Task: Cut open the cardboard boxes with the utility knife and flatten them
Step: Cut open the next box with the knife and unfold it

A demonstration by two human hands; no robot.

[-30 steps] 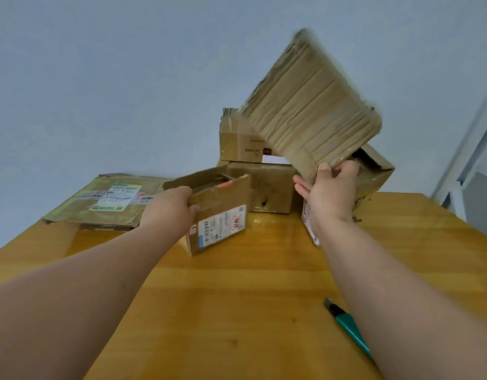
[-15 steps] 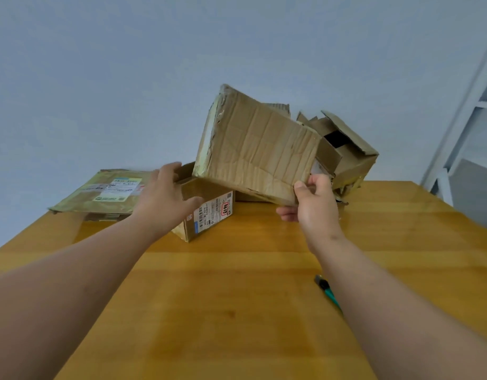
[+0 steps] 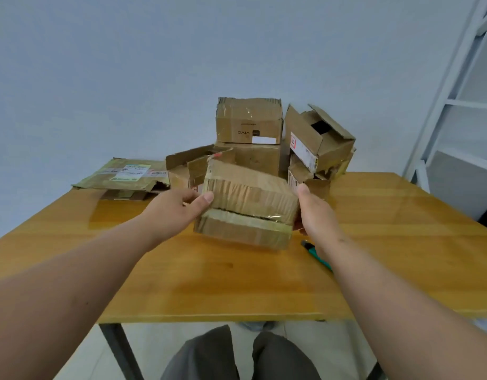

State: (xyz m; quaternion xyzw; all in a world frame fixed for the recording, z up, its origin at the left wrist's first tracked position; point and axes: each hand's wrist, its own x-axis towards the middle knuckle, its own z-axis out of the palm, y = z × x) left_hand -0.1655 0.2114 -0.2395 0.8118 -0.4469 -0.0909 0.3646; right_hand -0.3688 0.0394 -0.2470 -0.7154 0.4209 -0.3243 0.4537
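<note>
I had both hands on the taped box (image 3: 246, 212), left hand (image 3: 179, 208) and right hand (image 3: 315, 212) each gripping a side, just above the table (image 3: 182, 283). Best to set it flat, seam up, before reaching for the one utility knife (image 3: 316, 255). Behind it I counted five boxes and one flattened piece (image 3: 121, 176).

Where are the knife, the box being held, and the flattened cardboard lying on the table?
utility knife (image 3: 316, 256): head view, on its teal handle.
held box (image 3: 248, 198): head view, on its near taped face.
flattened cardboard (image 3: 121, 176): head view, on its top sheet near the label.
</note>
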